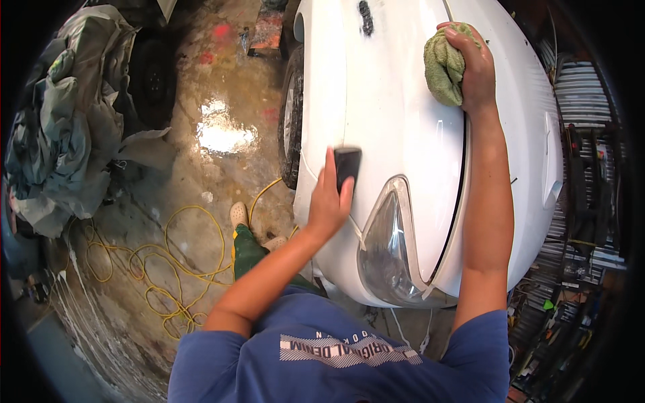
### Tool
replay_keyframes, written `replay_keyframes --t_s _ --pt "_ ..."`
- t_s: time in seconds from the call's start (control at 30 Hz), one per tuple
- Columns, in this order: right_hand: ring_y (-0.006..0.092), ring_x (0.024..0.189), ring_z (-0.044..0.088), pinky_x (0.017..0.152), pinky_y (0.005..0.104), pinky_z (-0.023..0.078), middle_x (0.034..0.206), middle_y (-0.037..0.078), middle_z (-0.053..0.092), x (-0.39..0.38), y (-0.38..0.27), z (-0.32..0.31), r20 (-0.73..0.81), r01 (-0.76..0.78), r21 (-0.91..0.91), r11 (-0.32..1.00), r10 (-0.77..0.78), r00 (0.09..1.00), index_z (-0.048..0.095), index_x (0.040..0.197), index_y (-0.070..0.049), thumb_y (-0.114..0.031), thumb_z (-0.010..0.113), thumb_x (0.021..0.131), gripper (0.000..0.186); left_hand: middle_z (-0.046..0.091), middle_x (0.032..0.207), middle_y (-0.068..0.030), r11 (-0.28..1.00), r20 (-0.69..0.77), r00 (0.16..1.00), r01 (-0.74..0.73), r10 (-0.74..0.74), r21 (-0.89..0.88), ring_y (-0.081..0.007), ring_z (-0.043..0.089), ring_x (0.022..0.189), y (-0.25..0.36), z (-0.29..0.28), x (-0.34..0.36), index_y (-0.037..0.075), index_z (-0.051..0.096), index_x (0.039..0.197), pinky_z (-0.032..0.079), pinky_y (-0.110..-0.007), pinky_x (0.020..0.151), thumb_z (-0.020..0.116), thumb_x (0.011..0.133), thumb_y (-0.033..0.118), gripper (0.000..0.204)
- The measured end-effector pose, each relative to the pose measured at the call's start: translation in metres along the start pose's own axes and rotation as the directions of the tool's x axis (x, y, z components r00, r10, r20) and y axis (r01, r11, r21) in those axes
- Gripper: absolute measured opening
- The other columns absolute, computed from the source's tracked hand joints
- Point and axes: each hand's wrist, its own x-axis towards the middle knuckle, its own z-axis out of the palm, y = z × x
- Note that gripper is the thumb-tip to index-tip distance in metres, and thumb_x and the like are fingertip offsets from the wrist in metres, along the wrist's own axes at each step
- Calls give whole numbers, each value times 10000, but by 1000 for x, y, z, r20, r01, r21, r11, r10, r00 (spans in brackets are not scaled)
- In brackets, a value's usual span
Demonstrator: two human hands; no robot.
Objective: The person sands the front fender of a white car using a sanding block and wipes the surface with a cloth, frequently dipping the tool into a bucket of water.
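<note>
Before me is a white car body (396,127) with a headlight (391,252) whose rim is edged with tape. My left hand (327,205) grips a dark block (347,166), like a sanding block, and holds it at the fender just beyond the headlight. Farther off to the right, my right hand (478,70) is wrapped round a bunched green cloth (443,67), which rests on the hood past the dark panel gap. A black smudge (365,18) marks the white paint at the far end.
A wheel (291,114) sits under the fender on the left. Yellow hose (158,258) lies in loops on the wet concrete floor (222,168). Grey sheeting (64,127) covers something at the far left. Along the right, tools and clutter (571,302) stand by corrugated metal (581,91).
</note>
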Motion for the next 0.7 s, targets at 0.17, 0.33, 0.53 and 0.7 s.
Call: replay_keyframes --t_s 0.17,0.33,0.53,0.7 --pt "142 758 681 689 278 564 912 73 685 1 -4 2 58 -40 33 999 38 998 669 1158 -1 -296 625 962 357 632 1207 -276 999 1 1000 27 -27 33 -448 666 1016 -12 -5 66 41 192 1659 559 -481 849 646 981 124 820" --pt "143 764 683 689 275 561 909 70 685 1 4 0 30 17 28 999 -18 999 664 1174 5 -275 610 982 343 620 1263 -298 994 45 994 102 -101 -26 -460 651 1096 -9 -8 55 31 196 1654 537 -477 929 641 985 118 808" --pt "139 784 682 711 269 558 914 70 686 2 2 -3 84 -2 25 1000 0 996 663 1179 11 -275 605 990 348 610 1300 -326 995 5 996 93 -93 -46 -467 645 1152 -14 -6 18 -2 213 1642 532 -477 965 645 985 121 796" --pt "142 777 684 693 276 561 912 77 688 1 -1 5 58 53 -2 999 -53 997 658 1182 11 -278 597 991 352 569 1392 -337 1000 -39 999 28 -28 0 -492 612 1214 -18 -8 61 -2 204 1641 517 -478 1017 632 997 144 787"
